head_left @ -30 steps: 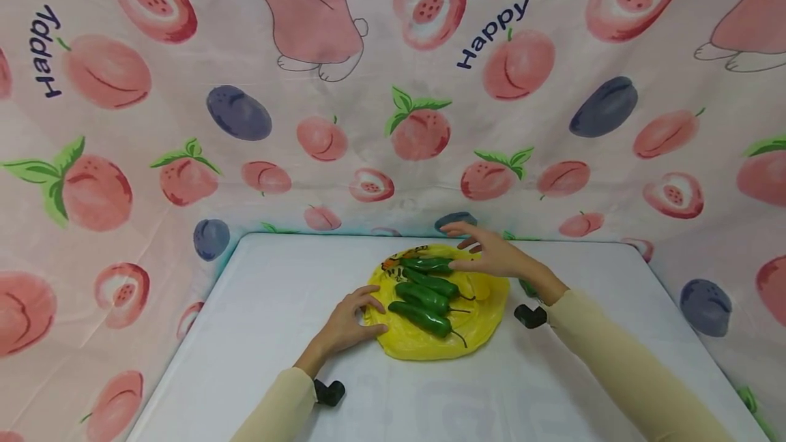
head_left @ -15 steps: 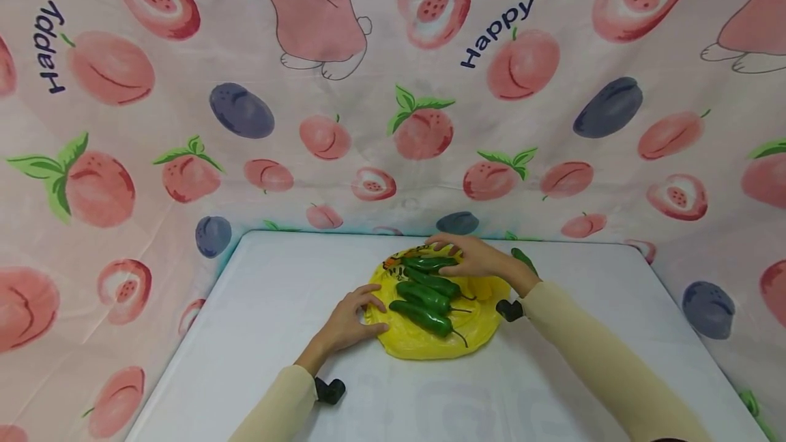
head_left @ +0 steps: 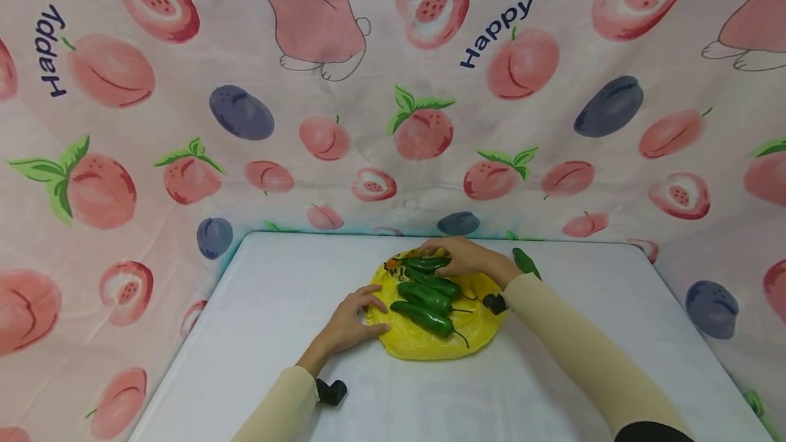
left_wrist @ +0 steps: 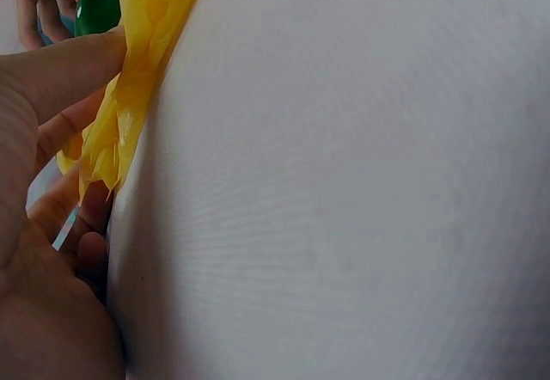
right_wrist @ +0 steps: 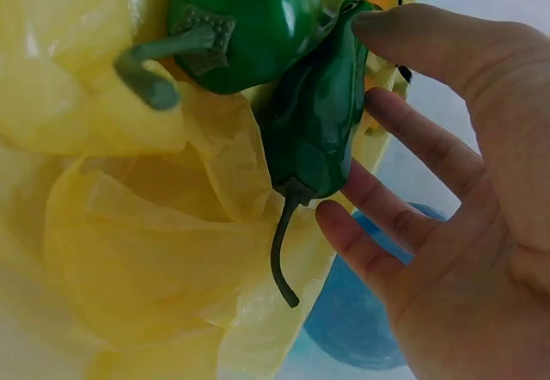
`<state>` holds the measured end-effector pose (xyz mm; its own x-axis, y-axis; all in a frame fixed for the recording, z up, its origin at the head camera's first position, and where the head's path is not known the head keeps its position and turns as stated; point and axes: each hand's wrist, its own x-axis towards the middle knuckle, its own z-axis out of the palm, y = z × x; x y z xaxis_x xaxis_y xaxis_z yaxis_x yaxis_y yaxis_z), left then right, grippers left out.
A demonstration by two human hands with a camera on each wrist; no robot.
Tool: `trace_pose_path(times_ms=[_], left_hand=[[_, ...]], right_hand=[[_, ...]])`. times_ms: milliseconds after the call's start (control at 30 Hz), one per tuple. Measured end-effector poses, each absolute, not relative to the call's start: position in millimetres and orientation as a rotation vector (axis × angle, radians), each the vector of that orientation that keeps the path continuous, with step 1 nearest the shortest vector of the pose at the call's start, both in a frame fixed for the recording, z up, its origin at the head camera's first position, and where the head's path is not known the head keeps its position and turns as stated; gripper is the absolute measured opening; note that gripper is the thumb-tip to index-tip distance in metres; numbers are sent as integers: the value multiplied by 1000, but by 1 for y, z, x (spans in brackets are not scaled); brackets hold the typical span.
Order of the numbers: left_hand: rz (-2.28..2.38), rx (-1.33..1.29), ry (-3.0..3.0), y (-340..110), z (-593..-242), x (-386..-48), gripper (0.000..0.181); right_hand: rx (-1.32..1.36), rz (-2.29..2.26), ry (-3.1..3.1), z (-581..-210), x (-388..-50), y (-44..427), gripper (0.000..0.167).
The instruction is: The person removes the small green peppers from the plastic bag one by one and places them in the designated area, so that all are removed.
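Several green peppers (head_left: pixel 422 297) lie side by side on a yellow plastic bag (head_left: pixel 430 350). At the bag's left edge the left hand (head_left: pixel 346 322) rests with fingers and thumb spread; in the left wrist view its thumb touches the yellow plastic (left_wrist: pixel 146 62). The right hand (head_left: pixel 463 258) is at the farthest pepper. In the right wrist view that pepper (right_wrist: pixel 318 113) has the thumb on its upper end and the fingertips of the right hand (right_wrist: pixel 464 165) along its side, the fingers only slightly bent. A second pepper (right_wrist: pixel 245 23) lies beside it.
Another green pepper (head_left: pixel 526 262) lies on the white table (head_left: pixel 276 292) to the right of the bag, near the right forearm. A fruit-patterned cloth (head_left: pixel 368 135) hangs behind the table's back edge.
The right hand has moved left and down to the farthest pepper, and the pepper behind its forearm has come into fuller view. The left hand has stayed at the bag's edge.
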<state>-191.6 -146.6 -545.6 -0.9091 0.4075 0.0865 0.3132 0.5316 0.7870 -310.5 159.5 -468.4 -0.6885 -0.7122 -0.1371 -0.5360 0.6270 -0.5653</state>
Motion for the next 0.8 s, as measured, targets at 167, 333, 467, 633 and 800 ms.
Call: trace_pose_path(times_ms=[167,333,467,633,800], left_hand=[[1333,631,2660,-147,-548,-192,23],[1340,620,2651,-147,-547,-191,23],[1341,614,2649,-147,-547,-191,23],[1337,608,2652,-147,-548,-192,23],[1339,616,2652,-147,-548,-192,22]], right_hand=[[-973,-649,2517,-472,-313,155,52],[-924,-578,2547,-476,-315,151,52],[-931,-552,2559,-478,-317,150,51],[-951,-566,2550,-475,-314,148,49],[-978,-552,2560,-475,-313,148,43]])
